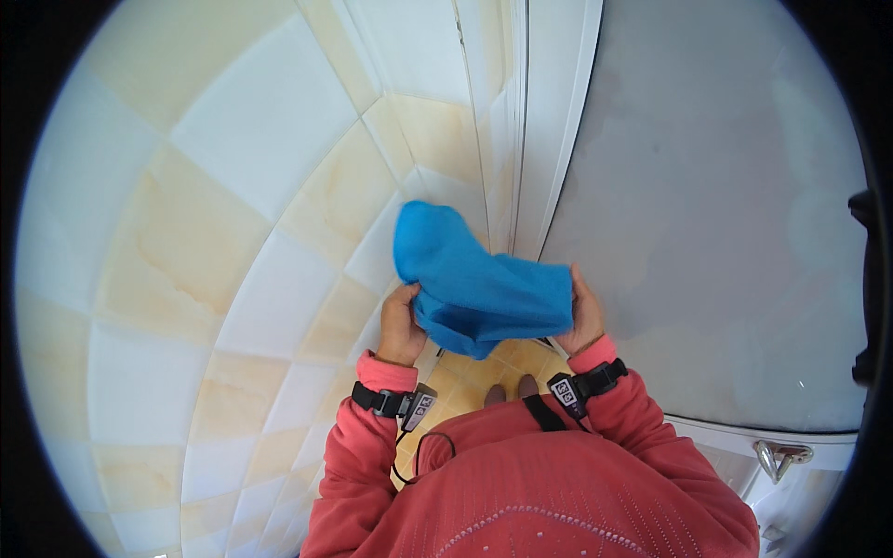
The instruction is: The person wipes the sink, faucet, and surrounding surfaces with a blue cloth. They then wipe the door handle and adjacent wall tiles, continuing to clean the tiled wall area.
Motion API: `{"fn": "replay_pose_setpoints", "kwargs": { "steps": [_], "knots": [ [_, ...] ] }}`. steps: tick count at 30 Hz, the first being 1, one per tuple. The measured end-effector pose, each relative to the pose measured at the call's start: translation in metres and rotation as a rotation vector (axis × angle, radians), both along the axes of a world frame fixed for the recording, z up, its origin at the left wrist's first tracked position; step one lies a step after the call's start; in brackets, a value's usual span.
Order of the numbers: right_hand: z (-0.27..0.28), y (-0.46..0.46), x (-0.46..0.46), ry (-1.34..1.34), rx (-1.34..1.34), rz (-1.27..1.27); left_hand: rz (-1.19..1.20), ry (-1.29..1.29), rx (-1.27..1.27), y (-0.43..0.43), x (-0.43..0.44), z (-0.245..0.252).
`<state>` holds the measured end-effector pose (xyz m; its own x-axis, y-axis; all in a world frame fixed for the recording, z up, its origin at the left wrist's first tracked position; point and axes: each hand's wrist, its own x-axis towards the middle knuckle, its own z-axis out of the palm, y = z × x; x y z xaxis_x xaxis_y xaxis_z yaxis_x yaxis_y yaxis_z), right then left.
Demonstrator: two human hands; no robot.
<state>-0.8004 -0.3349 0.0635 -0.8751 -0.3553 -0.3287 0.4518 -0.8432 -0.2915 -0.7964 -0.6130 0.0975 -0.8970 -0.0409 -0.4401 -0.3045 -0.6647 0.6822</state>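
A blue cloth point(488, 293), folded and bunched, is held up between my two hands in front of my body. My left hand point(402, 324) grips its lower left edge, with the thumb on top and part of the cloth flopping over above it. At the cloth's right end, my right hand point(582, 314) has hold of the edge, its fingers partly hidden behind the fabric. Both wrists, in red sleeves, wear black straps with small devices.
On the left rises a wall of white and cream tiles point(258, 286). A frosted glass panel point(698, 230) in a white frame stands on the right, with a metal handle point(774, 459) near its lower edge. Yellowish floor tiles point(457, 380) and my shoes point(528, 386) show below.
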Motion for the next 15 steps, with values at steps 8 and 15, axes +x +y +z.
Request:
{"fn": "replay_pose_setpoints", "kwargs": {
  "steps": [8, 15],
  "knots": [
    [-0.09, 0.0, 0.015, -0.088, -0.074, 0.197, -0.263, 0.25, -0.032, 0.04, -0.015, 0.084],
    [-0.095, -0.023, 0.0, 0.225, 0.236, 0.296, -0.607, 0.342, -0.042, 0.109, -0.019, 0.091]
  ]
}}
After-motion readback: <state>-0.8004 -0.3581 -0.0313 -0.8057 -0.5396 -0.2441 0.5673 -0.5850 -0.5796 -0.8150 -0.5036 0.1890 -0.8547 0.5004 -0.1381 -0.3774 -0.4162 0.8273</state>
